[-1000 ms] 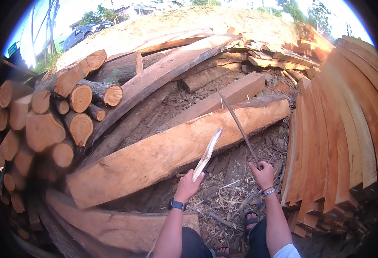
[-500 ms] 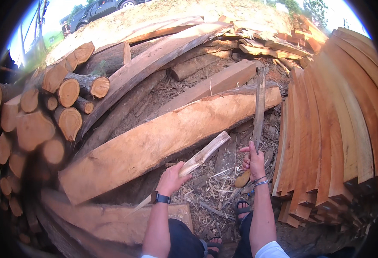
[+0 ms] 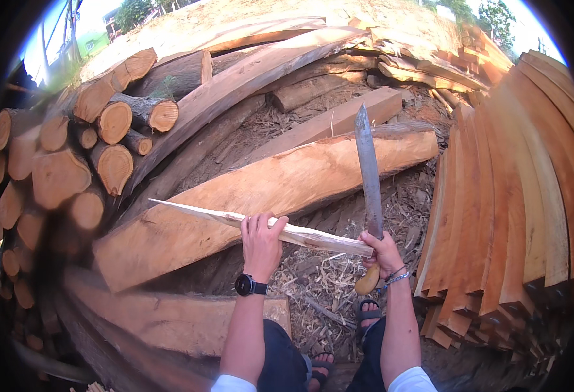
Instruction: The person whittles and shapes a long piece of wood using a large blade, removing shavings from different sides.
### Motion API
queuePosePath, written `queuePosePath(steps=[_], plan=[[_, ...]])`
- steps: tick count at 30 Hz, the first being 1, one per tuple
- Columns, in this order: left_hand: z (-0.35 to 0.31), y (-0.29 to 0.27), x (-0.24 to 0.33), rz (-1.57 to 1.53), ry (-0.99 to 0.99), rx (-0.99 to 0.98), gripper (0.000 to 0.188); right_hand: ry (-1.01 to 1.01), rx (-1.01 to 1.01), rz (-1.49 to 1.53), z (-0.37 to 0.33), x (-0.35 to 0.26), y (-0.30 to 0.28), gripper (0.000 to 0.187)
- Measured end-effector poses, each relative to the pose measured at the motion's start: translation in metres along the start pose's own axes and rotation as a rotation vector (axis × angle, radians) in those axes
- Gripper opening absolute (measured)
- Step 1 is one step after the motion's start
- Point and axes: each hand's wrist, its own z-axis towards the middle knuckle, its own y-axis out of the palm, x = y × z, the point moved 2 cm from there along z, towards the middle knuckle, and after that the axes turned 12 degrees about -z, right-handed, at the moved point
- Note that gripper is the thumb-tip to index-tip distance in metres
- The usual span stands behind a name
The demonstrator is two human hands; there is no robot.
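I find the left hand (image 3: 261, 243) clenched around a pale, pointed stick (image 3: 314, 238) near the squared log (image 3: 267, 185); the right hand (image 3: 382, 253) grips a machete (image 3: 369, 173), possibly touching the stick's blunt end.

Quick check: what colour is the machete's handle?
The visible end of the handle is yellowish brown; it shows best in the head view.

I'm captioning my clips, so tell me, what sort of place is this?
Probably an outdoor timber yard: cut logs are stacked at the left, sawn boards are piled at the right, and wood chips lie scattered between.
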Motion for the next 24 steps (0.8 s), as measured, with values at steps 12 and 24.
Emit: queuePosePath(steps=[12, 24], plan=[[-0.003, 0.032, -0.026, 0.054, -0.196, 0.053, 0.034, 0.180, -0.387, -0.209, -0.006, 0.014, 0.042, 0.023], [-0.030, 0.089, -0.059, -0.834, -0.967, 0.144, 0.064, 0.189, -0.332, -0.127, 0.001, 0.031, 0.059, 0.015]])
